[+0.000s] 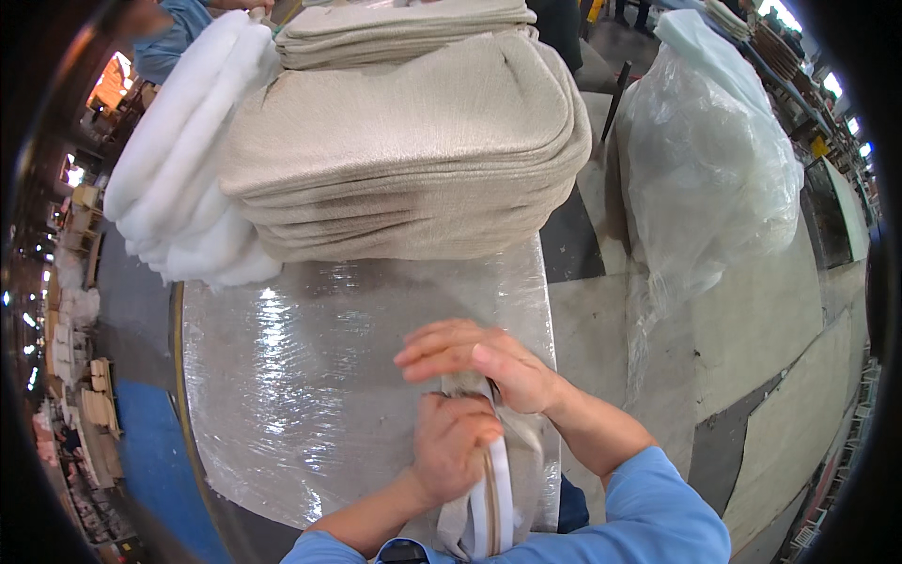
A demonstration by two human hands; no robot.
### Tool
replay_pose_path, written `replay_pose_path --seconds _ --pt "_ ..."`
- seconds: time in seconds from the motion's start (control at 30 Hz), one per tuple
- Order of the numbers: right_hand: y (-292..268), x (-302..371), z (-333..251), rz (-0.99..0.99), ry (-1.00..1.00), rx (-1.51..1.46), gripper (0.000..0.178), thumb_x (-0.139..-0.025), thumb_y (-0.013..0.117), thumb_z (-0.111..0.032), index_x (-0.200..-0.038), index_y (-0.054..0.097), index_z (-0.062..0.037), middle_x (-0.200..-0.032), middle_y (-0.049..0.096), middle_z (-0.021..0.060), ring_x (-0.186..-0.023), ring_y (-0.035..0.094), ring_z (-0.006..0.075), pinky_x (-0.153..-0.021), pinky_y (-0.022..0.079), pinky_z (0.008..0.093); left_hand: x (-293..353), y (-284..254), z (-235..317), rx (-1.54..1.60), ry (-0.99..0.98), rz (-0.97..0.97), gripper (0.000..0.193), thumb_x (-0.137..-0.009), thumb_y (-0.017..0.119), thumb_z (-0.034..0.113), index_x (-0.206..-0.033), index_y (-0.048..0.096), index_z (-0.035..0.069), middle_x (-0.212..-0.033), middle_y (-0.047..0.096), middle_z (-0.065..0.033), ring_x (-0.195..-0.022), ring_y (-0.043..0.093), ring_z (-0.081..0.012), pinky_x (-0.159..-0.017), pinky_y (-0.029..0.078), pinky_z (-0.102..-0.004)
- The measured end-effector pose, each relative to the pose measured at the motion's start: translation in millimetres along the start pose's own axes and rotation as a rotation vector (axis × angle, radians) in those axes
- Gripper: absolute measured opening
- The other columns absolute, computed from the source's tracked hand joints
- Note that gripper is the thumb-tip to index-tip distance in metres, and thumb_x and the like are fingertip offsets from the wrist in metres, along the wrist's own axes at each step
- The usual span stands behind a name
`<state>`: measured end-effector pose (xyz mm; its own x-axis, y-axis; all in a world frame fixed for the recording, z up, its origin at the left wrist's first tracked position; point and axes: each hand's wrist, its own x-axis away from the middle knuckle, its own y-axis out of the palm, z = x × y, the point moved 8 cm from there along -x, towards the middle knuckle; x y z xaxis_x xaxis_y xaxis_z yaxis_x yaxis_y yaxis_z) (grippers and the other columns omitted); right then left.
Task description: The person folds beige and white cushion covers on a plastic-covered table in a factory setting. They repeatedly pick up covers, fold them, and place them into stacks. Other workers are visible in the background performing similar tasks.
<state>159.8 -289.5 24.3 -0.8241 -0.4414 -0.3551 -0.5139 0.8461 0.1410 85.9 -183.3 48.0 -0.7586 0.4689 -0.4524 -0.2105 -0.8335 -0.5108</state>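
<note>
A beige fabric cushion cover (526, 461) stands on its narrow side at the table's near edge, close to my body. A zipper with a white tape (498, 489) runs along the upward-facing edge. My left hand (456, 440) is closed around the cover near its far end, fingers curled over the edge beside the zipper. Over that far end lies my right hand (489, 362), its fingers stretched out to the left and the thumb along them. Part of the cover's end is hidden beneath this hand.
The table (282, 376) is covered in shiny clear plastic film. At its far side lies a tall stack of beige cushion covers (395, 150), with white fluffy padding (188, 160) to its left. A large plastic-wrapped bundle (709, 169) stands on the right. Another person's blue sleeve (174, 42) shows far left.
</note>
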Motion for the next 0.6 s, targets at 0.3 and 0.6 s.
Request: replay_pose_path --seconds 0.3,0.6 --pt "-20 51 -5 0.27 0.167 -0.208 0.073 -0.083 0.077 0.002 -0.152 0.053 0.0004 -0.168 0.041 0.0208 -0.158 0.039 0.028 -0.131 0.028 0.0452 20 3 -54 0.758 -0.677 0.27 0.054 -0.099 0.074 0.006 -0.147 0.05 0.001 -0.136 0.055 -0.0123 -0.119 0.058 -0.0173 -0.1 0.049 -0.0338" --pt "-12 47 -29 0.592 -0.053 0.516 0.013 -0.089 0.081 0.004 -0.099 0.073 0.0009 -0.117 0.077 0.0153 -0.115 0.075 0.0342 -0.098 0.06 0.0386 8 -2 -54 0.351 -0.548 0.402 0.02 -0.1 0.07 0.002 -0.119 0.073 -0.002 -0.123 0.066 -0.0132 -0.11 0.068 -0.0249 -0.097 0.054 -0.0341"
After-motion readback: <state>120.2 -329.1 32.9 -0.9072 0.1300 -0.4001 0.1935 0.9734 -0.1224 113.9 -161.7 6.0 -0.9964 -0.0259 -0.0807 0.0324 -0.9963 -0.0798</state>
